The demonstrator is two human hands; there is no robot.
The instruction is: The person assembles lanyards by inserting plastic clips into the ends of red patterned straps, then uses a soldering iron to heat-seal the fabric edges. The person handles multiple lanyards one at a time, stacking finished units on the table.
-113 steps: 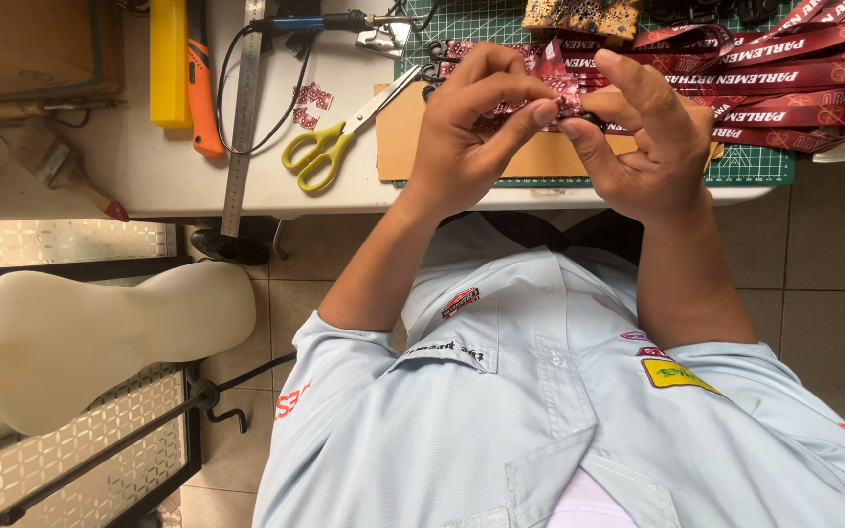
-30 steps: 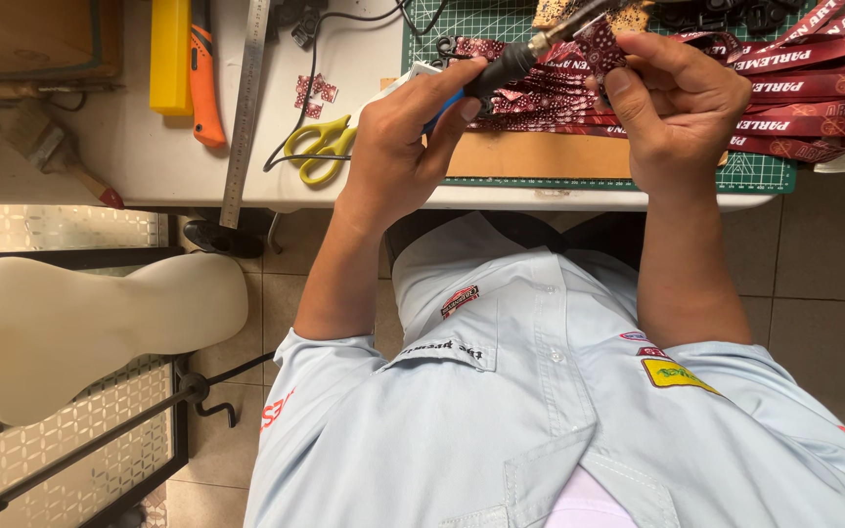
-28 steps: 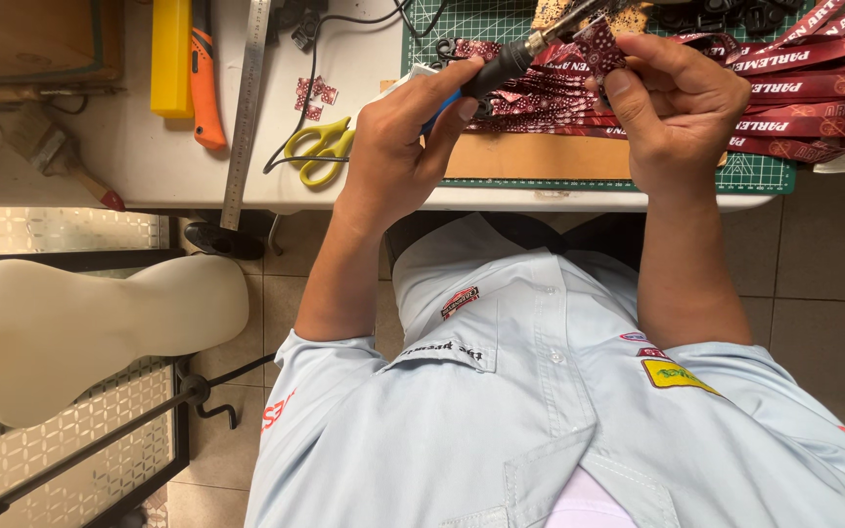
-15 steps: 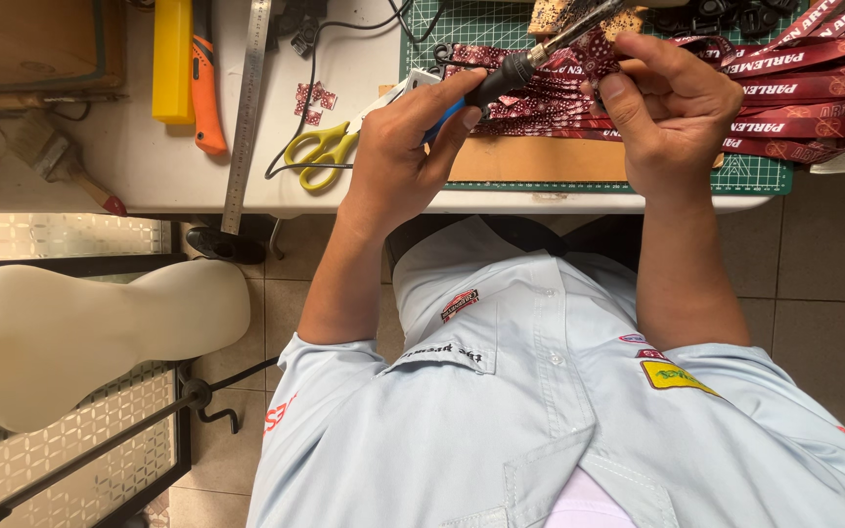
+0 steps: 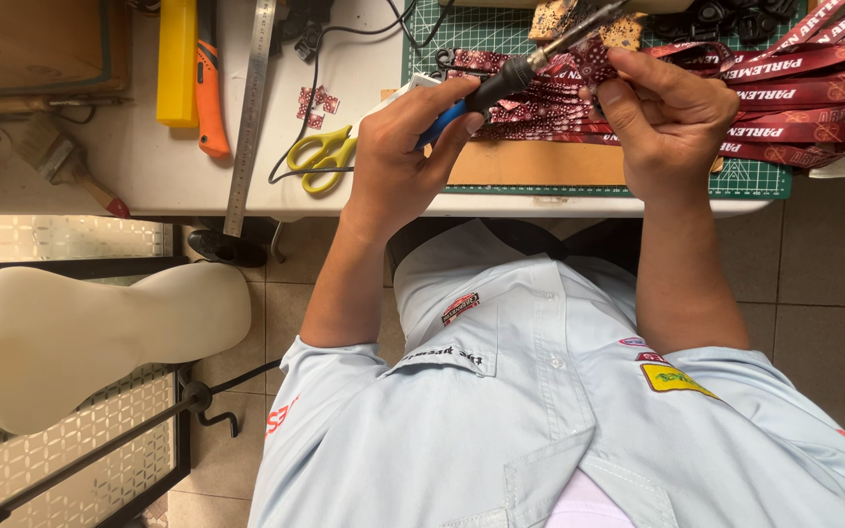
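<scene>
Left hand: I am seeing the left hand (image 5: 398, 156) wrapping its fingers (image 5: 442, 98) closed around the blue-and-black handle of a soldering iron (image 5: 511, 73), holding it slanted up toward the right.
Soldering iron: its metal tip is pointing at the strap end just beside a brown sponge block (image 5: 552, 18); whether the tip is touching the strap I cannot tell.
Right hand: the right hand (image 5: 672, 122) is pinching the end of a dark red patterned strap (image 5: 594, 61), its fingers (image 5: 623, 98) closed tight on the fabric.
Strap location: the strap end is being held above the green cutting mat (image 5: 486, 29), at the far edge of the white surface (image 5: 149, 166), between the two hands.
Lanyard pile: more dark red lanyards (image 5: 804, 88) with pale lettering are lying fanned across the mat to the right of the right hand.
Under the hands: a tan board (image 5: 530, 164) is lying on the mat near the surface's front edge.
Left of the hands: yellow-handled scissors (image 5: 320, 156) are lying near the left hand, with a black cord (image 5: 313, 88) looping past them.
Further left: a steel ruler (image 5: 248, 108), an orange utility knife (image 5: 211, 98) and a yellow block (image 5: 177, 61) are lying side by side; a paintbrush (image 5: 68, 164) is resting well apart from them.
Below the surface: a pale mannequin torso (image 5: 80, 337) is standing beside my light blue shirt (image 5: 559, 411).
</scene>
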